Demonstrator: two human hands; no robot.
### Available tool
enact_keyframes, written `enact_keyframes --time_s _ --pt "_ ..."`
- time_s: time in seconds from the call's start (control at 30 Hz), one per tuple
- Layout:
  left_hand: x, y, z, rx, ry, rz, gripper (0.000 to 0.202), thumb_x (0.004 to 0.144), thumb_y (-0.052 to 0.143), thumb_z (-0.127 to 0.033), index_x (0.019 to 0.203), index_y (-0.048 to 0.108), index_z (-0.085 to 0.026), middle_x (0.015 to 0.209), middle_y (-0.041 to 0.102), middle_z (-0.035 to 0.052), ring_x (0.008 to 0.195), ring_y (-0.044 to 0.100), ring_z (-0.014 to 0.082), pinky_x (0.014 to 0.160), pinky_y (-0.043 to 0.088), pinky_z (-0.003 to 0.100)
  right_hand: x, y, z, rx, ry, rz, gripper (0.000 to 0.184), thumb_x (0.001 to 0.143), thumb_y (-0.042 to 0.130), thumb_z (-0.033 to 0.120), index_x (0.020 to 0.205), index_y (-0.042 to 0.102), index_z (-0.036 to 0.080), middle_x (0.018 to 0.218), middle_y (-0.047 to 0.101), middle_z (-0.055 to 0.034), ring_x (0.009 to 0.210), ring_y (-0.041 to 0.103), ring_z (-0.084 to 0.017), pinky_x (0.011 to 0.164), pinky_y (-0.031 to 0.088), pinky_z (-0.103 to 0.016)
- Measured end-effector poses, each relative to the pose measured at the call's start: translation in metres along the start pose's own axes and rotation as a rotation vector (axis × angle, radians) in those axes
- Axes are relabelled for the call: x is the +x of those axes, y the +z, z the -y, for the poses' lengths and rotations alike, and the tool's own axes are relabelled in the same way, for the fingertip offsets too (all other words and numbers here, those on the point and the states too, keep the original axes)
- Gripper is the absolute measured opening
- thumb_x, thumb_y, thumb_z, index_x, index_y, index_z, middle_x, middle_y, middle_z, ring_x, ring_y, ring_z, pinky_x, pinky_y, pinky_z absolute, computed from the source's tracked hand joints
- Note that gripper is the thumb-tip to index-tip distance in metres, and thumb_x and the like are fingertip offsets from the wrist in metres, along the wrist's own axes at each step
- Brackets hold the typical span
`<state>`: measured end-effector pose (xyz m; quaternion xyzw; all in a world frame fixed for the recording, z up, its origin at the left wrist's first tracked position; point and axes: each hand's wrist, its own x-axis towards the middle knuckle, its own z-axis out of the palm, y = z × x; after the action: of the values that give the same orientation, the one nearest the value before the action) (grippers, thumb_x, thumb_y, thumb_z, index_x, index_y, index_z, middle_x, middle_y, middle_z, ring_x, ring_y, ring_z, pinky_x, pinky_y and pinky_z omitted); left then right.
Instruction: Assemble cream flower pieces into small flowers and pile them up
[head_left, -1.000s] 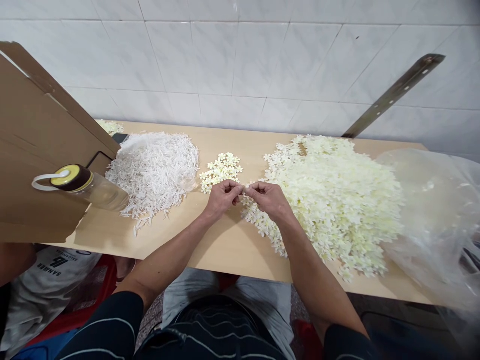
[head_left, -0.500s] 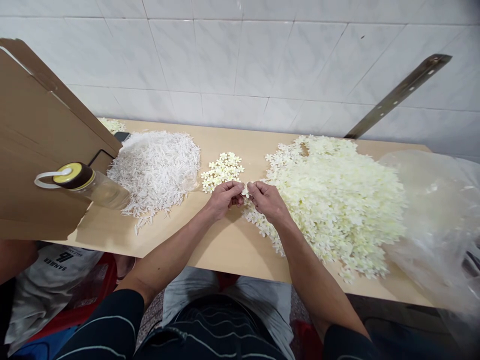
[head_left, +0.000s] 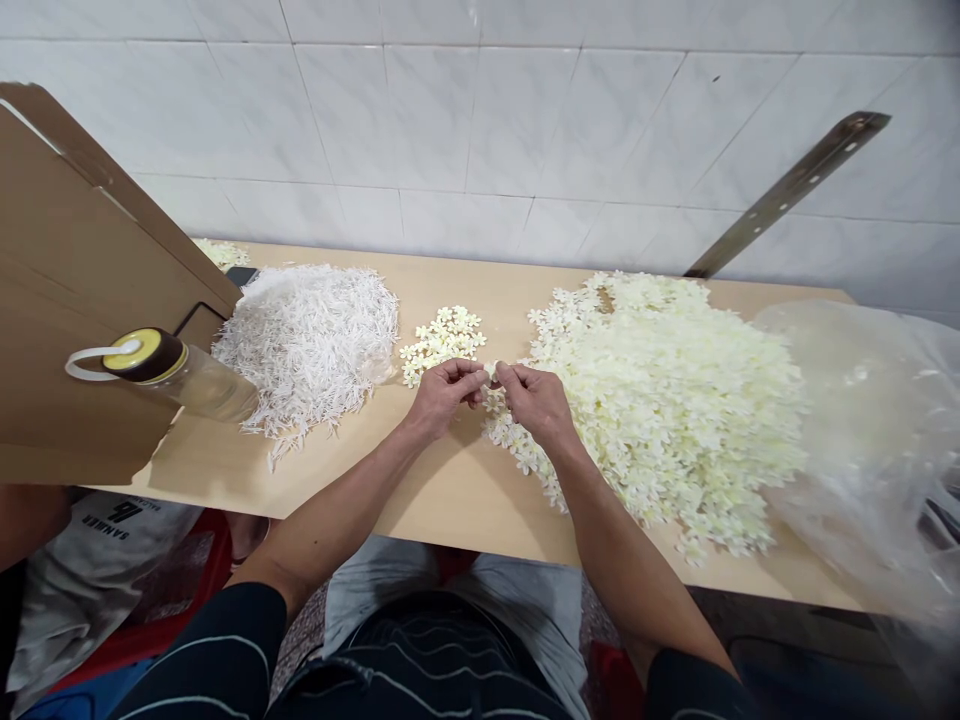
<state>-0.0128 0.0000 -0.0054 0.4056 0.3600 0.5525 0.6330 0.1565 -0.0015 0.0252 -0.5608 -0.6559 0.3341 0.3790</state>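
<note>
My left hand (head_left: 445,393) and my right hand (head_left: 535,397) meet fingertip to fingertip over the table, both closed in a pinch. A small cream artificial flower (head_left: 491,371) shows between them, held by the right fingertips. Whatever the left fingers pinch is too small to make out. Behind the left hand lies a small cluster of cream flowers (head_left: 444,337). The large heap of cream flowers (head_left: 667,410) spreads beside and behind the right hand. To the left is a pile of thin white plastic pieces (head_left: 311,345).
A clear bottle (head_left: 214,385) with a yellow and brown lid leans by a cardboard panel (head_left: 82,290) at the left. A clear plastic bag (head_left: 870,420) lies at the right. A metal strip (head_left: 787,195) leans on the tiled wall (head_left: 435,110). Another person's arm (head_left: 30,522) shows at the lower left.
Both hands stay in nearly the same place. The fingertips and the flower between them have turned slightly, so less of the flower shows now.
</note>
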Motion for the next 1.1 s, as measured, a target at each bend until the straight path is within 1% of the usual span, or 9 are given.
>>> enact_keyframes --time_s 0.07,0.13,0.27,0.43,0.63,0.73,0.87,1.0,1.1 --pt "0.000 0.000 -0.001 -0.010 -0.015 0.003 0.036 0.072 0.089 -0.042 0.088 0.073 -0.015 0.064 0.063 -0.0001 0.058 0.058 0.0108 0.058 0.046 0.026 0.000 0.000 0.000 -0.025 -0.013 -0.021 0.057 0.095 0.054 0.067 0.062 0.062 0.021 0.050 0.050 0.0002 0.049 0.047 -0.015 0.050 0.035 -0.029" --pt "0.000 0.000 -0.002 -0.037 -0.044 0.002 0.037 0.071 0.090 -0.044 0.087 0.072 -0.015 0.066 0.061 -0.0004 0.058 0.058 0.0104 0.057 0.046 0.025 0.001 -0.001 -0.002 -0.011 -0.015 -0.074 0.050 0.094 0.060 0.063 0.068 0.067 0.021 0.051 0.051 0.0009 0.049 0.046 -0.015 0.050 0.035 -0.029" --pt "0.001 -0.002 -0.003 -0.080 -0.085 -0.029 0.042 0.070 0.090 -0.048 0.085 0.068 -0.015 0.068 0.059 -0.0015 0.057 0.057 0.0092 0.055 0.044 0.024 0.005 -0.003 -0.006 0.188 0.032 -0.148 0.040 0.086 0.072 0.059 0.084 0.074 0.019 0.054 0.052 0.0027 0.046 0.044 -0.013 0.046 0.035 -0.027" --pt "0.005 -0.007 -0.002 -0.068 -0.093 -0.070 0.044 0.070 0.089 -0.051 0.082 0.065 -0.016 0.067 0.058 -0.0017 0.055 0.055 0.0089 0.052 0.042 0.023 0.004 -0.005 -0.003 0.518 0.050 -0.020 0.042 0.080 0.081 0.059 0.078 0.069 0.018 0.053 0.046 0.0056 0.041 0.036 -0.008 0.039 0.028 -0.024" --pt "0.007 -0.008 0.000 -0.076 -0.087 -0.061 0.043 0.071 0.088 -0.051 0.078 0.064 -0.016 0.068 0.058 -0.0012 0.054 0.055 0.0089 0.051 0.041 0.023 0.000 -0.004 0.007 0.638 0.107 0.013 0.056 0.078 0.080 0.067 0.065 0.052 0.020 0.062 0.052 0.0027 0.041 0.031 -0.004 0.037 0.020 -0.022" --pt "0.007 -0.009 0.001 -0.078 -0.091 -0.060 0.043 0.072 0.088 -0.051 0.078 0.064 -0.016 0.068 0.059 -0.0008 0.055 0.055 0.0091 0.051 0.041 0.023 -0.001 -0.004 0.010 0.637 0.121 -0.003 0.060 0.078 0.080 0.068 0.063 0.047 0.020 0.059 0.049 0.0034 0.041 0.030 -0.005 0.037 0.018 -0.022" --pt "0.007 -0.009 0.001 -0.081 -0.090 -0.061 0.043 0.071 0.088 -0.051 0.078 0.063 -0.016 0.069 0.059 -0.0010 0.054 0.055 0.0091 0.051 0.041 0.024 -0.001 -0.003 0.009 0.583 0.118 -0.044 0.061 0.077 0.078 0.071 0.060 0.048 0.021 0.051 0.037 0.0050 0.043 0.035 -0.008 0.038 0.019 -0.023" --pt "0.008 -0.009 0.001 -0.081 -0.087 -0.065 0.045 0.070 0.088 -0.053 0.077 0.063 -0.017 0.067 0.058 -0.0016 0.054 0.055 0.0087 0.051 0.040 0.024 -0.002 -0.004 0.005 0.474 0.079 -0.032 0.064 0.085 0.070 0.071 0.055 0.042 0.022 0.049 0.031 0.0053 0.043 0.030 -0.009 0.041 0.021 -0.026" --pt "0.008 -0.009 0.000 -0.077 -0.086 -0.064 0.044 0.071 0.088 -0.052 0.076 0.063 -0.017 0.069 0.059 -0.0013 0.054 0.055 0.0085 0.051 0.040 0.023 -0.002 -0.011 0.004 0.289 0.018 0.030 0.067 0.091 0.061 0.072 0.054 0.033 0.022 0.050 0.028 0.0047 0.046 0.026 -0.009 0.046 0.020 -0.028"
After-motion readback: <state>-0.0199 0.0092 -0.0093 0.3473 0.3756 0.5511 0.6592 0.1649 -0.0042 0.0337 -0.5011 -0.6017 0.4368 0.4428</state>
